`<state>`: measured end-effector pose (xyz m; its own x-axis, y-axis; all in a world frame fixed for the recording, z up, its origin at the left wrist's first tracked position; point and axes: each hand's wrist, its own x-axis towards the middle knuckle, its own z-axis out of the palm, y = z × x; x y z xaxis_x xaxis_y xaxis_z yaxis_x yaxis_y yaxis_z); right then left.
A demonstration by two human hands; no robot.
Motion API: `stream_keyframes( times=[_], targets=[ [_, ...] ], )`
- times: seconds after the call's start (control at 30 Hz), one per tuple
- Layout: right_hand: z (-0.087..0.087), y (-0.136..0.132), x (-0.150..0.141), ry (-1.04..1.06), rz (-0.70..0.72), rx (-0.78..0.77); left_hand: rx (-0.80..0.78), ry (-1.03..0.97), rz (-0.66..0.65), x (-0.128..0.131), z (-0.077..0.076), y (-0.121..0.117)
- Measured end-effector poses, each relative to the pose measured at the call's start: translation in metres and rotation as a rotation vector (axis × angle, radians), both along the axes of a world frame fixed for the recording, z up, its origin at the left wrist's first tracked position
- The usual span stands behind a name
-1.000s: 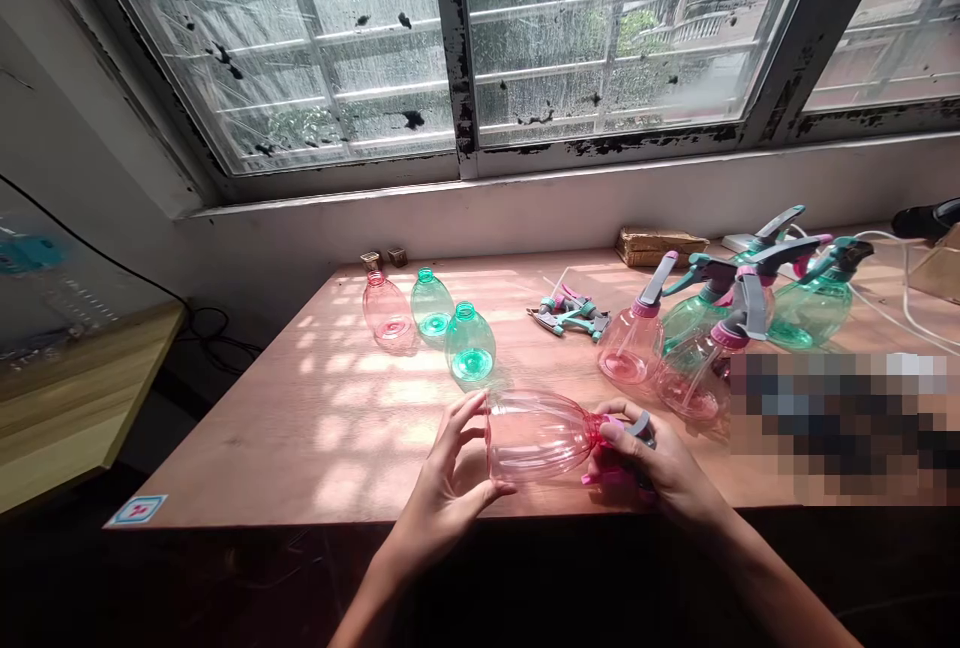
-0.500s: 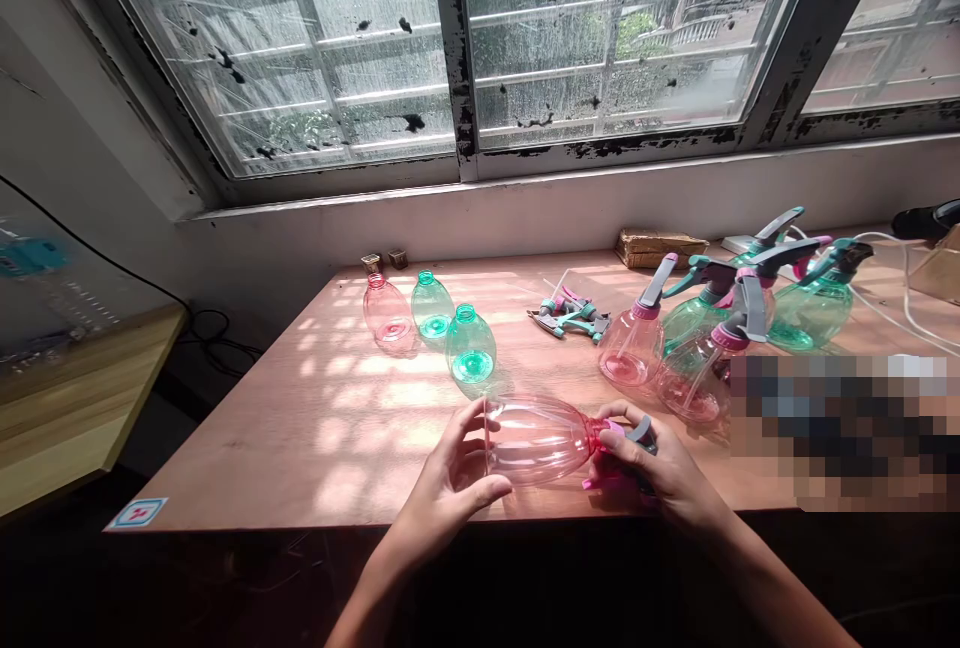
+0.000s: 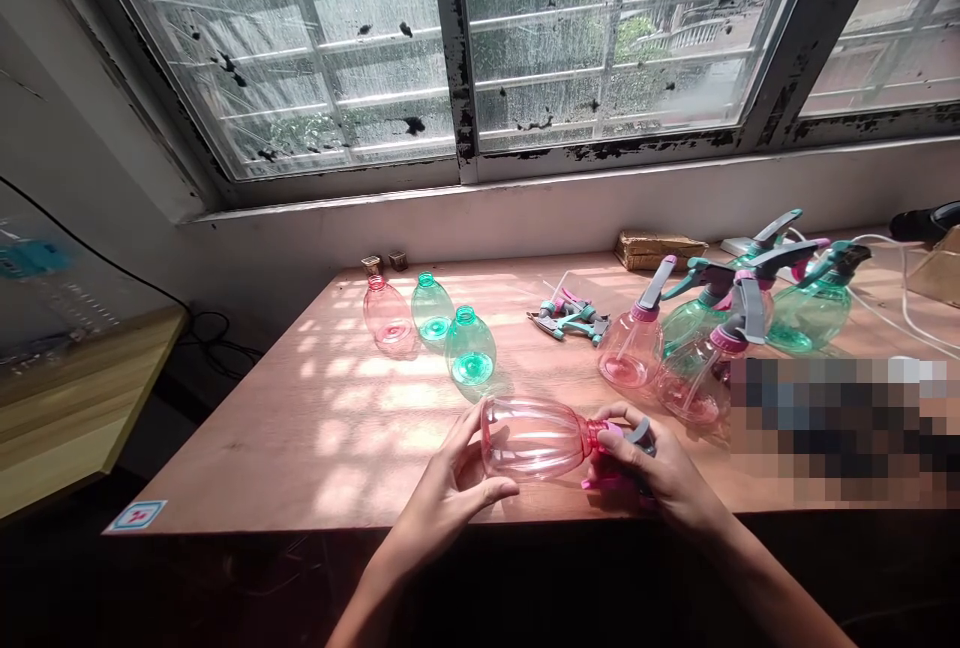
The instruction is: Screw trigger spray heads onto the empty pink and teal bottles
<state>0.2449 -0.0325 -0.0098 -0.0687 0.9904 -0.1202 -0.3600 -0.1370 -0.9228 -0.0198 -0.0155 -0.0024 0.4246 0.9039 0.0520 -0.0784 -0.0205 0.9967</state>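
A clear pink bottle (image 3: 536, 438) lies sideways in the air over the table's front edge, its neck pointing right. My left hand (image 3: 461, 473) is curved around the bottle's base, thumb below and fingers above. At the neck, my right hand (image 3: 645, 463) is closed on a pink and grey spray head (image 3: 639, 433), which meets the bottle's mouth. Part of the spray head is hidden by my fingers. Behind the held bottle stands an uncapped green bottle (image 3: 471, 353), with another green bottle (image 3: 433, 308) and a pink bottle (image 3: 388, 313) farther back.
Loose spray heads (image 3: 571, 316) lie in a pile at the table's middle. To the right stand several bottles with spray heads, including a pink spray bottle (image 3: 631, 348). A brown block (image 3: 656, 250) rests by the wall. A blurred patch covers the right front.
The pink bottle has turned slightly about its length between my hands, and its base has shifted a little. Both hands stay in nearly the same place.
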Motion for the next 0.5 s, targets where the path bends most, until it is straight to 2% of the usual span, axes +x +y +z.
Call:
stream_keyframes(
  times=[0.2, 0.37, 0.5],
  targets=[
    [-0.0008, -0.0002, 0.0006, -0.004, 0.018, -0.031, 0.053, -0.035, 0.016, 0.0022, -0.0019, -0.0040],
    [0.0002, -0.0008, 0.0002, -0.005, 0.028, -0.021, 0.034, 0.047, 0.045, -0.0007, -0.0046, -0.0024],
    [0.0009, -0.0010, 0.0003, -0.006, 0.036, -0.044, 0.102, 0.085, 0.003, -0.0025, -0.0039, -0.0027]
  ],
)
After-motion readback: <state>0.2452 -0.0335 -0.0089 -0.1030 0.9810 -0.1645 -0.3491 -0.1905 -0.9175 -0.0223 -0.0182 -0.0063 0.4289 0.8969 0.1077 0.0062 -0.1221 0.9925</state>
